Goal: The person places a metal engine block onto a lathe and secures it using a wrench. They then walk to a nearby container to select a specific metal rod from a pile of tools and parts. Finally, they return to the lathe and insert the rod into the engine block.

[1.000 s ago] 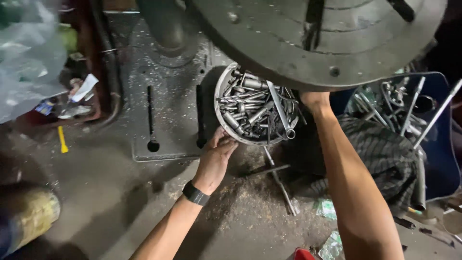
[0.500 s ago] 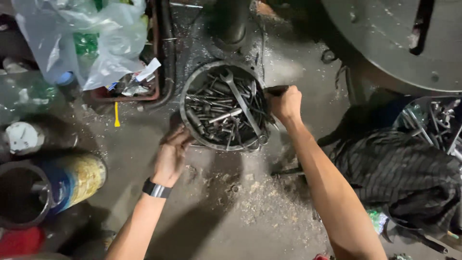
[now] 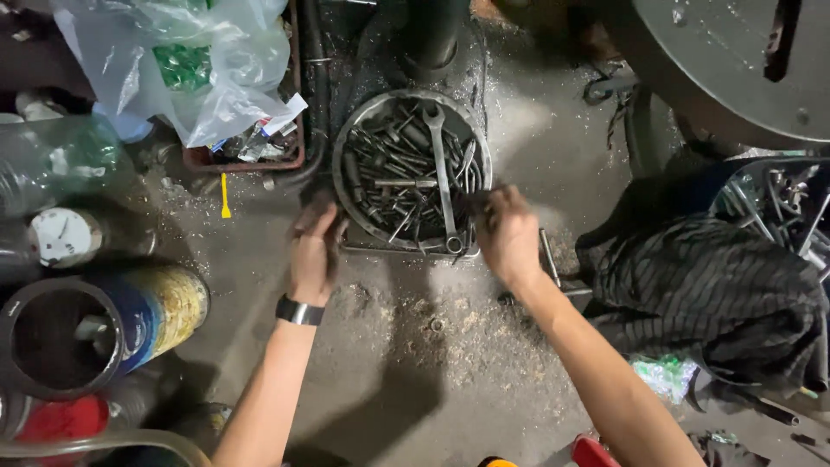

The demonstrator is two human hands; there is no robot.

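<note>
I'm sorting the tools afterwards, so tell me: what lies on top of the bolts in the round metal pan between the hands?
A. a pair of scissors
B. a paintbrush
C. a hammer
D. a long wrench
D: a long wrench lies lengthwise across the bolts in the pan, between the left hand and the right hand.

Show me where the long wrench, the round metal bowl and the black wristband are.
long wrench (image 3: 442, 173), head view, middle of its shaft.
round metal bowl (image 3: 341, 164), head view, left rim.
black wristband (image 3: 299, 310), head view, band on the left wrist.
</note>
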